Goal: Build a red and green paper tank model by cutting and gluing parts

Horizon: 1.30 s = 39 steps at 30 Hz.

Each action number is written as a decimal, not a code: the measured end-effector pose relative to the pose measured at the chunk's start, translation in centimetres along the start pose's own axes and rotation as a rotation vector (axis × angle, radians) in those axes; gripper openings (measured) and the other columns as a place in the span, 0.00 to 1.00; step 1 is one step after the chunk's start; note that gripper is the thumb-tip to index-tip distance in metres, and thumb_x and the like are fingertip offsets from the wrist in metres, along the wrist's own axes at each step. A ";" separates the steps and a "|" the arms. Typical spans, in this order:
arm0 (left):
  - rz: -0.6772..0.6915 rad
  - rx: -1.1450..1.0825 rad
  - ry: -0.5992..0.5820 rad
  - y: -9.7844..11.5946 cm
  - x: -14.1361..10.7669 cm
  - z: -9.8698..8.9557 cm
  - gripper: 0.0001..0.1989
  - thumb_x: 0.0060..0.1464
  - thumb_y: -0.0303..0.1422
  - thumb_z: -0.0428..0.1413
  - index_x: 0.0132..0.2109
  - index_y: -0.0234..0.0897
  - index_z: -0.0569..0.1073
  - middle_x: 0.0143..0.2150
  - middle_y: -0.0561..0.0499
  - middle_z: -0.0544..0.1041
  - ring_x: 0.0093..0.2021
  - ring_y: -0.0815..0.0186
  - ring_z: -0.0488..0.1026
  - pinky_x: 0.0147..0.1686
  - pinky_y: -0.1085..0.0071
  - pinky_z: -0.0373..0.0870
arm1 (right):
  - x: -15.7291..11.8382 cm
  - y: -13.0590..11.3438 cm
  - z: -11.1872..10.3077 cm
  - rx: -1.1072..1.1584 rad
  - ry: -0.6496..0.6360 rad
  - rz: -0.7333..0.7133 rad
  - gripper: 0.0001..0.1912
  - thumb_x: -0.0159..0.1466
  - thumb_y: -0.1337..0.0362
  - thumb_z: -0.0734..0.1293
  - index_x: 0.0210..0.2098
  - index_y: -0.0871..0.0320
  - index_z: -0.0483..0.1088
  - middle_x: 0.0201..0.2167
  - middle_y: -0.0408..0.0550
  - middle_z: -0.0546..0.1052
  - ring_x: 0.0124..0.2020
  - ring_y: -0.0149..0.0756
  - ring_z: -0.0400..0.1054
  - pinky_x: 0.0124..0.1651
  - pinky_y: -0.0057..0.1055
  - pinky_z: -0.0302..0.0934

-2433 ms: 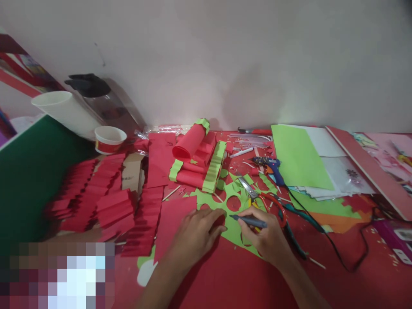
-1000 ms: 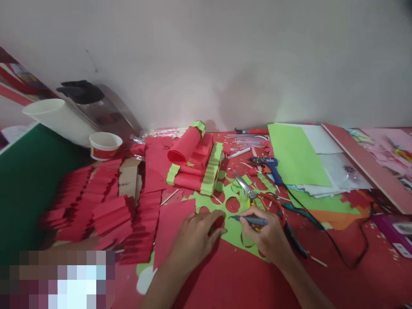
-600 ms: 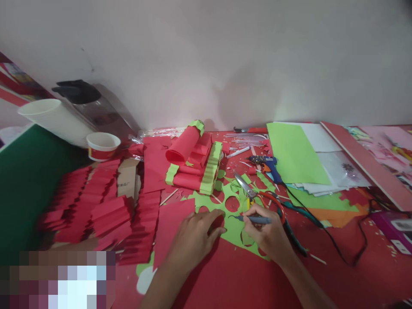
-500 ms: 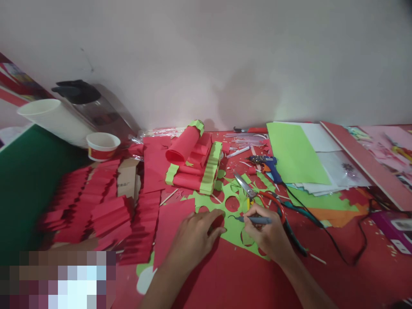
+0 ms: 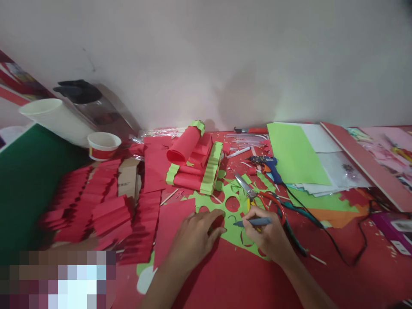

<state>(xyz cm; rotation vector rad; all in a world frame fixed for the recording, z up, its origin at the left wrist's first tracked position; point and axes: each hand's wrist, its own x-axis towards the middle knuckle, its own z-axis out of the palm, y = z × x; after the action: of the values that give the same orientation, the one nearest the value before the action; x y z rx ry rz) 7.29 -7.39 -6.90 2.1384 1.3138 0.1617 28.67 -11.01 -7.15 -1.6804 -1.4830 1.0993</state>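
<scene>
Right hand [image 5: 262, 229] clamped on dark marker [image 5: 257, 222], tip at curved line [image 5: 232, 218] on green cut-out paper [image 5: 230, 234]. Left hand [image 5: 201, 231] flat on same sheet, thumb and index apart. Scissors [image 5: 246, 185] lie just beyond marker.

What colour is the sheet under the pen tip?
The sheet is lime green, best seen in the head view.

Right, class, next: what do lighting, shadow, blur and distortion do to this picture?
Head view: dim, soft light, a broad faint shadow on the wall; mosaic blocks mask the lower left; white cups and pitcher lean outward, probably lens stretch; print on the cardboard is too blurred to read.
</scene>
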 end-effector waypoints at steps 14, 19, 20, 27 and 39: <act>-0.007 -0.015 -0.012 0.3 0.1 -0.3 0.13 0.61 0.40 0.53 0.52 0.49 0.71 0.42 0.52 0.79 0.41 0.60 0.74 0.39 0.68 0.61 | 0.2 -0.1 0.4 -0.021 0.016 -0.044 0.07 0.62 0.61 0.66 0.31 0.58 0.72 0.20 0.40 0.71 0.21 0.28 0.64 0.24 0.23 0.56; -0.003 -0.019 0.001 0.2 0.1 -0.2 0.13 0.60 0.39 0.54 0.52 0.50 0.70 0.41 0.53 0.79 0.40 0.60 0.74 0.39 0.68 0.60 | 0.2 0.1 0.5 -0.022 0.019 -0.057 0.08 0.62 0.60 0.67 0.32 0.58 0.72 0.20 0.40 0.71 0.21 0.28 0.64 0.24 0.22 0.56; -0.004 -0.018 0.000 0.2 0.1 -0.2 0.13 0.60 0.40 0.54 0.52 0.50 0.70 0.41 0.53 0.79 0.40 0.60 0.74 0.38 0.68 0.60 | 0.2 0.1 0.5 -0.023 0.016 -0.059 0.08 0.62 0.60 0.67 0.32 0.58 0.72 0.20 0.40 0.72 0.21 0.28 0.64 0.24 0.22 0.56; -0.001 -0.011 -0.004 0.2 0.0 -0.2 0.13 0.61 0.40 0.53 0.52 0.51 0.70 0.41 0.53 0.79 0.40 0.61 0.74 0.37 0.69 0.60 | 0.1 0.1 0.5 -0.007 -0.025 -0.042 0.07 0.62 0.62 0.67 0.31 0.58 0.72 0.19 0.40 0.72 0.20 0.28 0.65 0.24 0.22 0.58; -0.008 0.007 -0.007 0.2 0.0 -0.2 0.13 0.61 0.41 0.54 0.52 0.50 0.71 0.41 0.53 0.79 0.39 0.60 0.74 0.38 0.69 0.60 | 0.0 0.1 0.2 0.035 -0.054 0.018 0.07 0.61 0.62 0.66 0.28 0.59 0.69 0.18 0.39 0.68 0.19 0.27 0.60 0.22 0.22 0.53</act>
<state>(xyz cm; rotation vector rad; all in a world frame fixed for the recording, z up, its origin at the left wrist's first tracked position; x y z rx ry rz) 7.37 -7.33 -6.68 2.1375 1.3205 0.1460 28.51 -11.04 -7.32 -1.6546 -1.4764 1.1820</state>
